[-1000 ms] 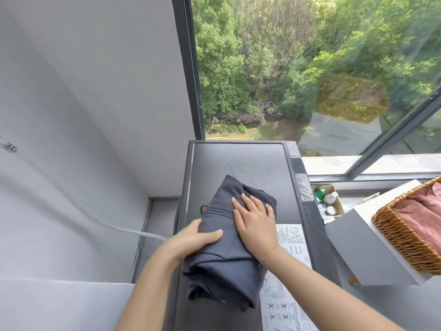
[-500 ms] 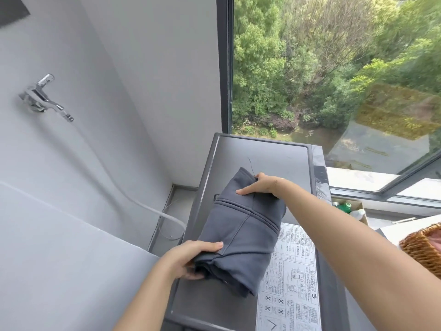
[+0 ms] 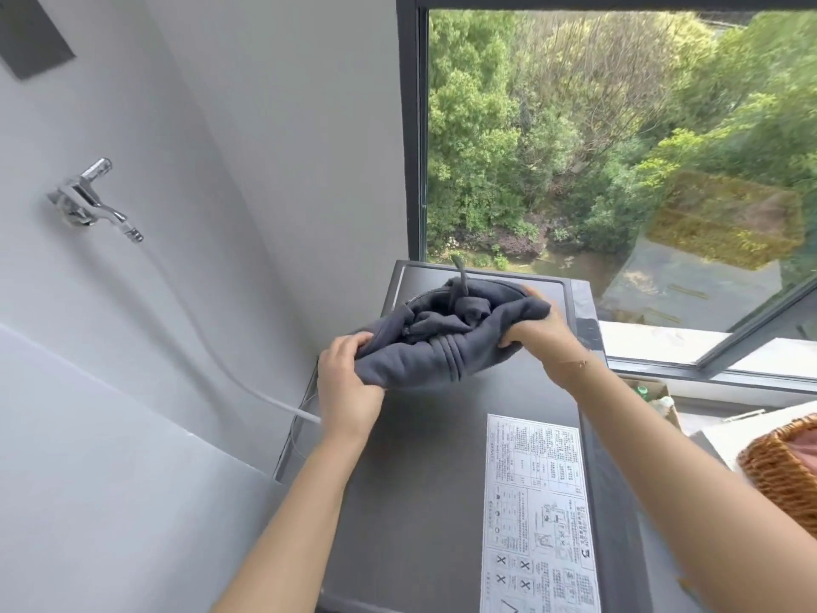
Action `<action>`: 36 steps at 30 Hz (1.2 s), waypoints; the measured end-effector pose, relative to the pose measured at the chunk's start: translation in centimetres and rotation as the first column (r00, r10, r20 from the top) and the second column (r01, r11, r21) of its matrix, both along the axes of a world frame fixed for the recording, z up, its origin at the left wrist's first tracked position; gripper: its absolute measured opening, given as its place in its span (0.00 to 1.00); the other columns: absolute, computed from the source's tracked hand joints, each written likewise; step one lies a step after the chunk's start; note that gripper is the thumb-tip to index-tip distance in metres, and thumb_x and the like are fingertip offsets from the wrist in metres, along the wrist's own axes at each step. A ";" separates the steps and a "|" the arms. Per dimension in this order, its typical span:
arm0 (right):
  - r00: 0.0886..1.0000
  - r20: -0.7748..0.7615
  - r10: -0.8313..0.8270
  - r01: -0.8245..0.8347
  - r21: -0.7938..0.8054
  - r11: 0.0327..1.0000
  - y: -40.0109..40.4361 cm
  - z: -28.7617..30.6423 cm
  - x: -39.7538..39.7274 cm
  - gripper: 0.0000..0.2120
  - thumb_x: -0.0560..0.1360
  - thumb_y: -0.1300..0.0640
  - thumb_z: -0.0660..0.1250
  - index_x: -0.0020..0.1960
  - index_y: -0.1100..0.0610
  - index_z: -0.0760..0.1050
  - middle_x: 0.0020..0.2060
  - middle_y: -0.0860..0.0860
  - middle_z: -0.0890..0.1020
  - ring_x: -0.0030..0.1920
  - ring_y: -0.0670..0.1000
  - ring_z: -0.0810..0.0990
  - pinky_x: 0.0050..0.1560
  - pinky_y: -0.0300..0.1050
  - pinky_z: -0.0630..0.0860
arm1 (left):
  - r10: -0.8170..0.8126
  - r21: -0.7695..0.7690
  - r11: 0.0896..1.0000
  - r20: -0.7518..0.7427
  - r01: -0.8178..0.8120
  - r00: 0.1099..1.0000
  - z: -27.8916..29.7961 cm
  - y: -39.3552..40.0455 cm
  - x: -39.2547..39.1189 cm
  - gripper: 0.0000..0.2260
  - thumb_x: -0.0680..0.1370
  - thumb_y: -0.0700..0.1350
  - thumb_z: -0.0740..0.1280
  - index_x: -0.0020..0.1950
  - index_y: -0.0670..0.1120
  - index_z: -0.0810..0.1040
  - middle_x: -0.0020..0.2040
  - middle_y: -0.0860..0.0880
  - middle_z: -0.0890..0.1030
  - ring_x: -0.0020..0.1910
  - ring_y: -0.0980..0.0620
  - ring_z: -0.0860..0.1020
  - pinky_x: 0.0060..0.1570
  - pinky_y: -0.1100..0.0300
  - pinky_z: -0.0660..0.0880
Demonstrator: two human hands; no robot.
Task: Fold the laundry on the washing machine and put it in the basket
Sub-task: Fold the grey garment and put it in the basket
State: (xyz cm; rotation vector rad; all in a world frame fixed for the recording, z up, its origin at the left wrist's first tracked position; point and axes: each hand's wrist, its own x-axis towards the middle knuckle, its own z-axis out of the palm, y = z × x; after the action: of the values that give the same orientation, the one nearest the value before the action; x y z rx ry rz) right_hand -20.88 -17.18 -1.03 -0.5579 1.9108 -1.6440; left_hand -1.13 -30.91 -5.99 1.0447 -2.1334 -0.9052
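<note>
Lying nearest on the washing machine (image 3: 424, 502) lid is a white instruction sticker (image 3: 537, 515). At the right edge stands the wicker basket (image 3: 782, 475). Farther, the left hand (image 3: 349, 382) and right hand (image 3: 537, 336) grip the ends of a bundled grey garment (image 3: 442, 342), lifted above the lid.

Folded dark grey garment (image 3: 442, 342), bundled into a thick, sagging roll with a drawcord sticking up from its far edge; it is gripped at its left end by the left hand (image 3: 347, 378) and at its right end by the right hand (image 3: 537, 336), above the far part of the washing machine (image 3: 424, 480). The machine's top is flat, dark grey, with a white printed label near its right edge. The woven wicker basket (image 3: 780, 473) stands at the right, holding pink cloth.
</note>
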 end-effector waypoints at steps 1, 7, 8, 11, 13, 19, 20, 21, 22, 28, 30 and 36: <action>0.998 -0.068 0.011 -0.014 -0.054 0.998 1.2 -0.6 0.9 0.20 0.58 0.78 0.65 0.47 0.63 0.73 0.36 0.50 0.79 0.36 0.41 0.77 0.33 0.34 0.74 | -0.021 -0.148 0.989 -0.046 0.014 0.999 -0.4 0.1 0.3 0.26 0.62 0.27 0.65 0.57 0.46 0.76 0.52 0.51 0.76 0.52 0.47 0.73 0.53 0.60 0.69; 0.876 -0.457 0.151 0.036 0.376 0.926 10.6 -11.9 7.4 0.37 0.61 0.79 0.57 0.64 0.53 0.71 0.60 0.48 0.74 0.64 0.51 0.71 0.65 0.26 0.60 | -0.212 -0.267 0.920 0.279 0.288 0.937 -7.9 3.7 5.4 0.38 0.56 0.24 0.65 0.61 0.53 0.72 0.60 0.53 0.70 0.58 0.48 0.71 0.61 0.56 0.67; 0.884 -0.434 0.177 0.012 0.398 0.917 11.8 -12.9 8.6 0.40 0.60 0.80 0.55 0.65 0.50 0.70 0.62 0.47 0.73 0.67 0.47 0.68 0.67 0.27 0.57 | -0.252 -0.204 0.928 0.275 0.312 0.928 -8.9 4.4 6.5 0.37 0.59 0.24 0.64 0.62 0.53 0.73 0.62 0.54 0.69 0.60 0.50 0.71 0.63 0.56 0.68; 0.925 -0.380 0.017 0.103 0.292 0.951 12.6 -12.6 10.0 0.37 0.62 0.80 0.53 0.60 0.49 0.76 0.62 0.40 0.73 0.65 0.32 0.64 0.66 0.27 0.58 | -0.283 -0.094 0.951 0.110 0.294 0.953 -8.7 4.8 7.8 0.31 0.66 0.24 0.62 0.60 0.53 0.79 0.61 0.58 0.73 0.62 0.58 0.70 0.66 0.65 0.64; 0.976 -0.174 -0.133 0.164 0.177 0.970 11.5 -11.1 10.3 0.26 0.67 0.72 0.55 0.54 0.51 0.80 0.58 0.44 0.78 0.62 0.38 0.71 0.61 0.29 0.65 | -0.197 0.102 0.975 -0.026 0.199 0.980 -6.4 4.7 7.0 0.24 0.72 0.28 0.63 0.54 0.56 0.78 0.57 0.58 0.75 0.58 0.63 0.72 0.62 0.65 0.68; 0.878 0.275 -0.391 0.313 0.287 0.905 8.1 -8.7 8.6 0.20 0.74 0.41 0.63 0.54 0.56 0.74 0.48 0.51 0.79 0.49 0.50 0.76 0.43 0.45 0.69 | 0.095 0.688 0.715 0.074 -0.120 0.993 -3.0 2.2 3.8 0.25 0.70 0.61 0.71 0.62 0.49 0.75 0.64 0.51 0.69 0.58 0.52 0.75 0.63 0.49 0.72; 0.882 0.296 -0.367 0.269 0.323 0.907 7.8 -8.5 8.3 0.21 0.74 0.40 0.65 0.55 0.57 0.73 0.48 0.51 0.79 0.47 0.49 0.77 0.41 0.43 0.70 | 0.054 0.715 0.690 0.100 -0.110 0.994 -3.0 1.8 3.4 0.27 0.68 0.64 0.71 0.59 0.49 0.77 0.63 0.51 0.71 0.58 0.51 0.75 0.63 0.49 0.73; 0.887 0.311 -0.342 0.228 0.350 0.908 7.6 -8.6 8.0 0.23 0.73 0.39 0.67 0.54 0.58 0.75 0.47 0.52 0.81 0.46 0.50 0.78 0.40 0.42 0.70 | 0.032 0.744 0.661 0.101 -0.097 0.994 -2.7 1.8 3.1 0.26 0.67 0.65 0.71 0.57 0.49 0.79 0.62 0.50 0.74 0.58 0.51 0.76 0.62 0.50 0.73; 0.887 0.325 -0.329 0.196 0.380 0.904 7.4 -8.6 7.8 0.24 0.71 0.39 0.69 0.52 0.59 0.77 0.46 0.54 0.82 0.45 0.52 0.79 0.39 0.42 0.71 | 0.025 0.778 0.625 0.064 -0.066 0.998 -2.3 1.9 2.9 0.23 0.68 0.62 0.72 0.55 0.49 0.79 0.61 0.49 0.76 0.57 0.51 0.77 0.61 0.52 0.74; 0.803 0.482 -0.350 0.272 0.226 0.935 8.1 -8.7 7.3 0.00 0.72 0.62 0.67 0.43 0.59 0.76 0.37 0.56 0.79 0.38 0.52 0.77 0.36 0.42 0.72 | 0.074 0.869 0.494 -0.016 -0.023 0.997 -0.9 3.7 3.3 0.04 0.74 0.41 0.69 0.48 0.44 0.79 0.45 0.47 0.81 0.43 0.50 0.77 0.43 0.57 0.70; 0.760 0.520 -0.390 0.362 0.160 0.919 9.0 -9.4 8.1 0.07 0.71 0.69 0.64 0.39 0.59 0.73 0.33 0.55 0.77 0.34 0.51 0.75 0.32 0.40 0.72 | 0.071 0.831 0.552 0.029 -0.063 0.997 -1.8 4.5 4.4 0.01 0.74 0.38 0.69 0.45 0.42 0.78 0.42 0.46 0.80 0.41 0.50 0.75 0.40 0.58 0.69; 0.750 0.425 -0.507 0.494 0.148 0.856 10.2 -11.3 9.8 0.13 0.70 0.77 0.63 0.38 0.60 0.70 0.33 0.55 0.75 0.36 0.52 0.74 0.37 0.40 0.73 | -0.012 0.599 0.797 0.151 -0.082 0.988 -2.9 4.8 4.8 0.07 0.72 0.33 0.67 0.47 0.40 0.73 0.42 0.45 0.77 0.45 0.42 0.76 0.44 0.51 0.73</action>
State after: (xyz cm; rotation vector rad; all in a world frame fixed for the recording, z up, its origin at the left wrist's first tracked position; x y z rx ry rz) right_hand -11.12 -6.97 -12.29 0.3822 1.7997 -1.8538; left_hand 3.67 -26.10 -8.84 1.4919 -1.9610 -1.6020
